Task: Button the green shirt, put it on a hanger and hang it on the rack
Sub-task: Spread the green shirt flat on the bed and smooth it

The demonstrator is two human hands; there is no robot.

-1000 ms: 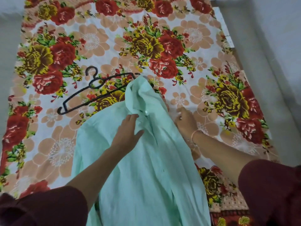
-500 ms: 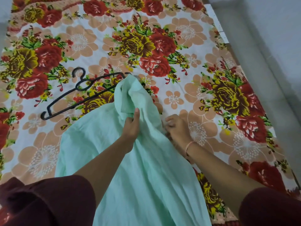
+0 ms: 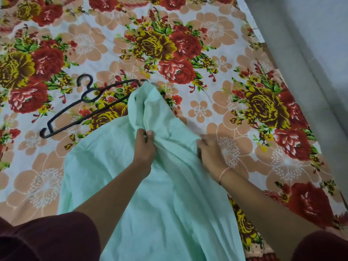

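A black hanger [image 3: 83,99] is seen at the left, lying flat on the floral sheet [image 3: 188,44]. Its far shoulder is tucked under the bunched top of the green shirt [image 3: 160,204]. The shirt is spread down the middle of the sheet, from the hanger toward the person. A fold near its top is pinched between the thumb and fingers of the left hand [image 3: 144,147]. The fingers of the right hand [image 3: 211,153] are curled at the shirt's right edge and appear to be clamped on it, though that part is blurred. A thin pinkish band [image 3: 224,174] is worn on that wrist. A grey strip of floor [image 3: 310,72] lies at the far right. No rack is in view.

No button or buttonhole can be made out, so the front edges are judged not yet lined up. If the two edges are gathered unevenly, a button could be passed through the wrong hole and the front left skewed. The fabric could also be dragged across the hanger, so that the hanger is shifted or its hooked end is snagged in the cloth.

The shirt appears to be of thin, soft, matte weave, easily creased and limp. The hanger is slim, rigid and dark, with a curled hook and upturned ends. The sheet is smooth printed cloth, busy with red and ochre blooms.
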